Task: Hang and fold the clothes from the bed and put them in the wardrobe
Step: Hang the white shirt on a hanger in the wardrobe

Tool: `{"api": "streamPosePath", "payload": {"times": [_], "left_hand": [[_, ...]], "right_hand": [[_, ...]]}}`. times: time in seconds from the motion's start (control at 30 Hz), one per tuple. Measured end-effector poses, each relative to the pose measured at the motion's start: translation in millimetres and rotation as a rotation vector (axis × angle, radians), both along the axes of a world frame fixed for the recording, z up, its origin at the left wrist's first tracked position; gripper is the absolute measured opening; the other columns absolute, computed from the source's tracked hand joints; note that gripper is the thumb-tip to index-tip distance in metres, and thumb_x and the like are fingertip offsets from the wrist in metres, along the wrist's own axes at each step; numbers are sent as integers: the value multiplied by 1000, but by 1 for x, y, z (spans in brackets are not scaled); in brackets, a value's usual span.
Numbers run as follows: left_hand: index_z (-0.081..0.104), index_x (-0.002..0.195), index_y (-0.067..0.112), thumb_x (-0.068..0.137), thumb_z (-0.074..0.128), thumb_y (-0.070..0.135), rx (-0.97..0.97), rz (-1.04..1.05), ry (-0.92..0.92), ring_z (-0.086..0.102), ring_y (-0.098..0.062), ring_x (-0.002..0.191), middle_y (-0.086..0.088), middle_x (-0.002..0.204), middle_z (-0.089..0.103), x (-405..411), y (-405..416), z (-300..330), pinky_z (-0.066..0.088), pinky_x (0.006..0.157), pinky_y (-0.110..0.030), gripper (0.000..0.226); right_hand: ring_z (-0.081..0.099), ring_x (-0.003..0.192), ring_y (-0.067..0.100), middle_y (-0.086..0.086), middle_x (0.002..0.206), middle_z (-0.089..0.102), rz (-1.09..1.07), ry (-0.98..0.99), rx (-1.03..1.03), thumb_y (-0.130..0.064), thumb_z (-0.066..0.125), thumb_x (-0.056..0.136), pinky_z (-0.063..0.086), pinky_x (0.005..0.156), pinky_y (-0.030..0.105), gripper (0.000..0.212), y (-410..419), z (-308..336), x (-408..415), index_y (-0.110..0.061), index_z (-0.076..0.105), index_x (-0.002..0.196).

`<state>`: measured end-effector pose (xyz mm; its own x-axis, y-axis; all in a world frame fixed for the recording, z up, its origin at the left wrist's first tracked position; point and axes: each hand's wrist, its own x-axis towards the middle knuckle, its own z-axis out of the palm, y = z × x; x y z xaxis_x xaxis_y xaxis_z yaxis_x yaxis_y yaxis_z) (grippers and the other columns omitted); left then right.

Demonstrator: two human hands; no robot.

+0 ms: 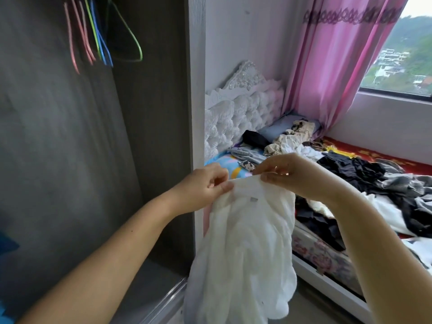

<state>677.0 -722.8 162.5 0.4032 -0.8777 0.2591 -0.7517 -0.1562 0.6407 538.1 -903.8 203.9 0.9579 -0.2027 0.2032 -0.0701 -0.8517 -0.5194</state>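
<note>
I see white garment (245,242) hanging btwn wardrobe (70,160) and bed (327,260), bottom cut off by frame | L grip (203,185) & R grip (287,174) both pinch its top edge | small tag unreadable | hangers (98,38) tops cut off | clothes pile (362,178) on bed, partly behind R arm | pink curtain (339,54) by window.

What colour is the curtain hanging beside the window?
The long fabric curtain is pink with a darker purple lace band; head view shows it best.

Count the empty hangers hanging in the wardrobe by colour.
5, possibly more: two pink hangers at far left, then a green one, a blue one, and a larger green one rightmost. Overlap may hide others.
</note>
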Motion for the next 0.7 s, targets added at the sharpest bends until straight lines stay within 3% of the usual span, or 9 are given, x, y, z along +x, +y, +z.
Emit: {"api": "streamPosePath", "payload": {"times": [0.1, 0.17, 0.23, 0.37, 0.47, 0.53, 0.6, 0.63, 0.7], "left_hand": [[58, 82, 7, 96, 56, 27, -84, 34, -371, 49, -13, 72, 0, 86, 50, -4, 2, 11, 47, 68, -36, 24], [54, 81, 7, 96, 55, 22, -183, 51, -474, 46, -15, 64, 2, 79, 47, -8, 3, 15, 45, 60, -34, 22], [47, 75, 6, 97, 53, 21, -283, 100, -366, 41, -17, 56, -3, 68, 45, -10, 3, 16, 39, 53, -29, 27], [40, 66, 15, 94, 59, 24, -436, 143, 145, 30, -6, 49, 2, 55, 34, -7, 4, 21, 28, 46, -15, 35], [52, 74, 22, 80, 71, 44, -205, -10, 319, 47, -7, 54, 7, 60, 50, 6, 11, 20, 39, 52, -16, 29], [60, 78, 34, 79, 72, 49, 53, 55, 179, 59, -1, 67, 16, 70, 62, 14, 16, 15, 44, 62, -19, 19], [58, 69, 33, 87, 64, 46, 234, 266, -83, 57, -6, 66, 14, 67, 59, 29, 26, 8, 40, 59, -25, 22], [54, 63, 28, 91, 58, 45, 257, 379, -173, 54, -11, 63, 11, 64, 55, 39, 31, 3, 37, 57, -28, 33], [46, 57, 19, 95, 51, 40, 104, 534, -207, 49, -19, 58, 4, 60, 49, 55, 43, -2, 32, 55, -30, 44]], "right_hand": [[62, 82, 20, 4, 86, 70, -52, 70, -190, -22, 65, 89, 45, 78, 27, 15, -2, -5, 4, -10, 73, 92], [59, 73, 19, 2, 77, 66, -74, 59, -208, -27, 63, 91, 43, 70, 29, 18, 0, -7, 7, -11, 70, 85], [48, 61, 15, -2, 67, 54, -71, -29, -67, -27, 56, 95, 37, 61, 31, 22, 2, -7, 9, -13, 59, 78], [41, 63, 18, 2, 68, 43, -71, -229, 360, -23, 45, 101, 32, 61, 32, 26, 9, 0, 18, -17, 51, 76], [47, 66, 21, 2, 67, 48, -134, -309, 512, -23, 49, 99, 41, 66, 40, 29, 10, 6, 30, -21, 55, 70], [51, 68, 22, 1, 68, 54, -171, -331, 603, -20, 55, 96, 45, 69, 41, 26, 4, 14, 34, -22, 61, 70], [53, 66, 18, 0, 68, 59, -187, -342, 626, -16, 58, 93, 46, 70, 37, 23, -5, 18, 39, -22, 65, 72], [55, 66, 16, -4, 68, 62, -180, -335, 596, -15, 59, 92, 46, 71, 35, 23, -11, 17, 40, -24, 67, 72], [58, 73, 13, -9, 73, 66, -134, -262, 497, -12, 60, 91, 46, 73, 31, 26, -16, 11, 47, -28, 70, 72]]}}
